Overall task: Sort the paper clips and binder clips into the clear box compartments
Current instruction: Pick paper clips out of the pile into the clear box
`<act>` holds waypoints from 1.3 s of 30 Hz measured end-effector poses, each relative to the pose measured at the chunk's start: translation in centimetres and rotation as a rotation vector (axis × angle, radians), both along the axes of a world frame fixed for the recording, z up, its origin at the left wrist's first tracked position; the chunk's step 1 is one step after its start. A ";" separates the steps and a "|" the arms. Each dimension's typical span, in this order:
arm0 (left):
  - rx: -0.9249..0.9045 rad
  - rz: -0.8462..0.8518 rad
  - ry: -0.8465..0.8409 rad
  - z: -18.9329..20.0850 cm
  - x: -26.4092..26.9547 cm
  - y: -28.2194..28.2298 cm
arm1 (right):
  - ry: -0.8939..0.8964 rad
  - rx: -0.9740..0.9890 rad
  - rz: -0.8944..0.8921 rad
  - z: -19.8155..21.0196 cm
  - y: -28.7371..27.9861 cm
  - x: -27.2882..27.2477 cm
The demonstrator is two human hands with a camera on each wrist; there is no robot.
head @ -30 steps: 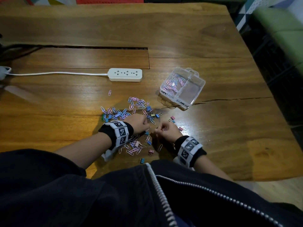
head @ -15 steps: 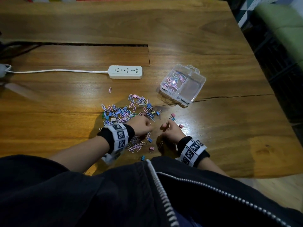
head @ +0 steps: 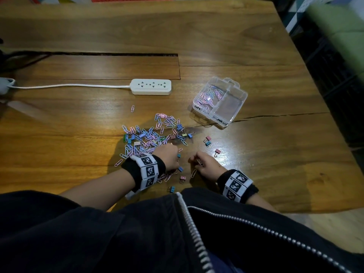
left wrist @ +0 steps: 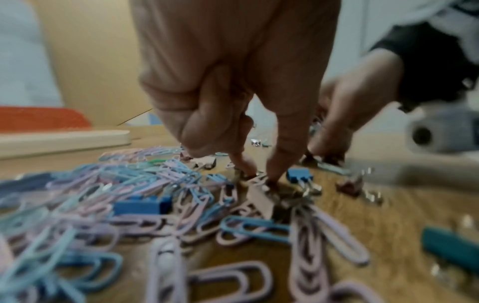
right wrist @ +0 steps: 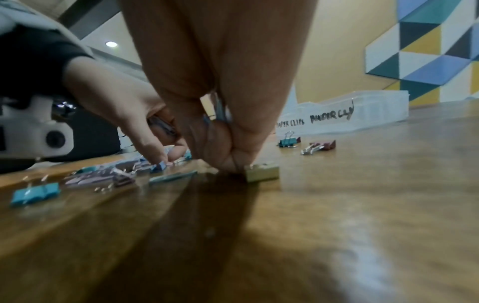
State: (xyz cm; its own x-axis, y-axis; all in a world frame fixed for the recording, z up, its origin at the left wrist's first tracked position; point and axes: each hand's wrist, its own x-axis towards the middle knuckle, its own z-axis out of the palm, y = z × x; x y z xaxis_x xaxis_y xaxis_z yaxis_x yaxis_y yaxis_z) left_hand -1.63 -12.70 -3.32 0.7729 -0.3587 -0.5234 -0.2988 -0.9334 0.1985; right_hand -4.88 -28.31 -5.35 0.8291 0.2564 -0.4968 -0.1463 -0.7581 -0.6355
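Clear box [right wrist: 362, 114]: "PAPER CLIPS", "BINDER CLIP" | both hands pinching paper clips [head: 149, 134]

The head view is rather dim and warm, with the edges falling darker, mostly at 3 o'clock and along the bottom. Soft glare lies on the wooden table [head: 256, 46], strongest at 9 o'clock and just beside the clear box [head: 220, 103], whose plastic also shines. The straight lines bend near the borders, as a wide lens gives. Both hands throw dark shadows toward the person. The left wrist view is blurred nearly everywhere; the paper clips [left wrist: 166, 207] are smeared at 7 o'clock. In the right wrist view a ceiling lamp [right wrist: 111, 43] glows at 10 o'clock, and a long shadow runs toward 6 o'clock.
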 end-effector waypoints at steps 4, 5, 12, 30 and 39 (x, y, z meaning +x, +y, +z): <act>-0.034 0.024 0.003 -0.1 0.3 0.7 | -0.016 -0.091 0.144 -0.2 -0.3 -0.6; -0.005 -0.003 -0.018 0.0 0.2 0.8 | -0.042 -0.102 0.171 -0.2 -0.3 -0.7; 0.107 -0.117 0.004 0.3 0.0 1.2 | -0.012 -0.215 0.269 0.1 0.0 -0.8; -0.614 0.566 0.232 -0.5 2.9 0.3 | 0.136 0.336 -0.314 2.5 0.7 2.5; -0.123 0.187 -0.081 -0.9 2.9 -0.8 | -0.026 -0.209 0.134 1.2 0.1 0.7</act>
State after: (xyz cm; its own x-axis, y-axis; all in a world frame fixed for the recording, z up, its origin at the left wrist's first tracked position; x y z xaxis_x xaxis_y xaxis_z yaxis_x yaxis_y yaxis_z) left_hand 1.32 -13.46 -4.20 0.8697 -0.2630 -0.4178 -0.1430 -0.9442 0.2967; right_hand -4.21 -28.20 -4.13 0.8077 0.2589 -0.5297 -0.0215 -0.8849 -0.4654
